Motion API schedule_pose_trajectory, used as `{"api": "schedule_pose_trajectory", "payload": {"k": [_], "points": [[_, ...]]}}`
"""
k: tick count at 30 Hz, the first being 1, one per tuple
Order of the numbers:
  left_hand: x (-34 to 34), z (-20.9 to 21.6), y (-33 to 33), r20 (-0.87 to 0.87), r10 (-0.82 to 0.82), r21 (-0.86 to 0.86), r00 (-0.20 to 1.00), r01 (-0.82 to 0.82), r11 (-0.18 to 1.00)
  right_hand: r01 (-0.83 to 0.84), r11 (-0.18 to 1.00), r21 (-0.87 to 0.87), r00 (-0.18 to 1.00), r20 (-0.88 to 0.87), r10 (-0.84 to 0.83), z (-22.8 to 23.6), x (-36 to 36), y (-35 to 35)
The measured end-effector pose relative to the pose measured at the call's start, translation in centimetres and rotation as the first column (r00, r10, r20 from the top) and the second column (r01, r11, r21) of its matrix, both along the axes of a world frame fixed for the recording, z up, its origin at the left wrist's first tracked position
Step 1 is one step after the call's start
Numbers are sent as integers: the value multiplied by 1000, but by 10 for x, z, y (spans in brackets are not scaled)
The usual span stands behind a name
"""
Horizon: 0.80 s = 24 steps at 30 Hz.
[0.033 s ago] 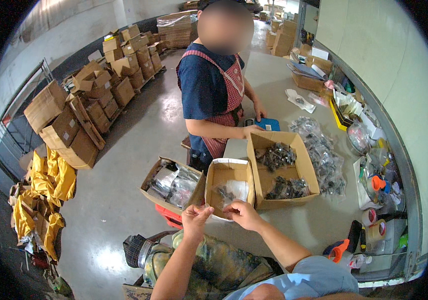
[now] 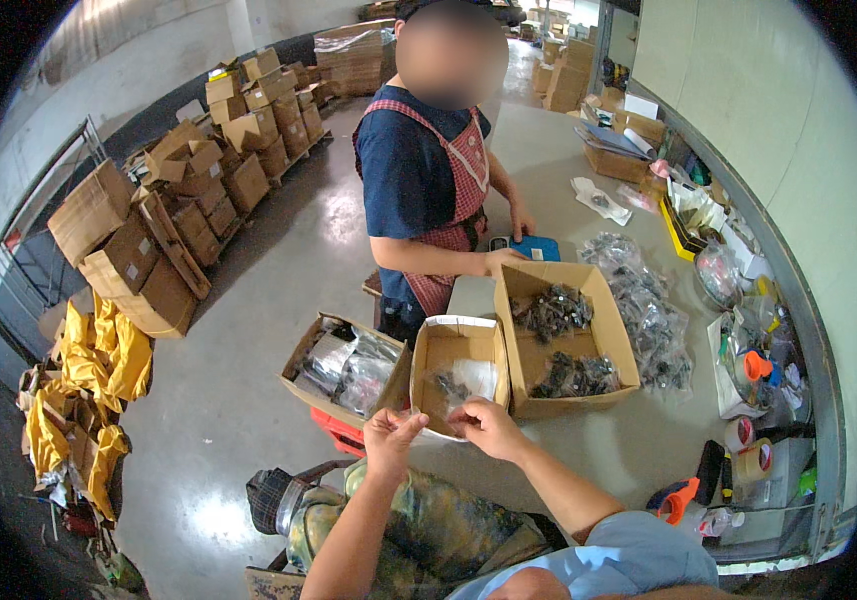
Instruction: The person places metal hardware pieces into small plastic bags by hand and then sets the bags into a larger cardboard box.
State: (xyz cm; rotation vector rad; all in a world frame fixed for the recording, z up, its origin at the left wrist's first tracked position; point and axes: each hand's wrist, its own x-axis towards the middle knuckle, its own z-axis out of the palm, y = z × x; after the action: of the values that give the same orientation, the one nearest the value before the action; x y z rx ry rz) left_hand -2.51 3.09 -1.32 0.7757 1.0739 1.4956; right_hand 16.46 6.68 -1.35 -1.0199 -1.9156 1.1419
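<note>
While curling left hand (image 2: 394, 442) and right hand (image 2: 491, 430) narrow, impossible to tell around what, facing three open cartons (image 2: 581, 403), one grey tabletop (image 2: 619, 440), glossy grey floor (image 2: 204, 425).

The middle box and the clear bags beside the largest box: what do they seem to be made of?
Middle box: probably cardboard, matte brown inside with flat, stiff-looking walls. Clear bags: likely thin plastic film, judging by glossy crinkles and see-through patches.
</note>
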Motion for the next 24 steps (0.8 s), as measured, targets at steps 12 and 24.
{"api": "schedule_pose_trajectory", "payload": {"k": [12, 24], "points": [[5, 0, -6, -639, -112, 9, 761, 153, 988, -179, 927, 329, 951, 298, 78, 79, -8, -21], [23, 22, -18, -969, 71, 166, 237, 411, 897, -479, 862, 165, 761, 567, 314, 60, 6, -29]]}}
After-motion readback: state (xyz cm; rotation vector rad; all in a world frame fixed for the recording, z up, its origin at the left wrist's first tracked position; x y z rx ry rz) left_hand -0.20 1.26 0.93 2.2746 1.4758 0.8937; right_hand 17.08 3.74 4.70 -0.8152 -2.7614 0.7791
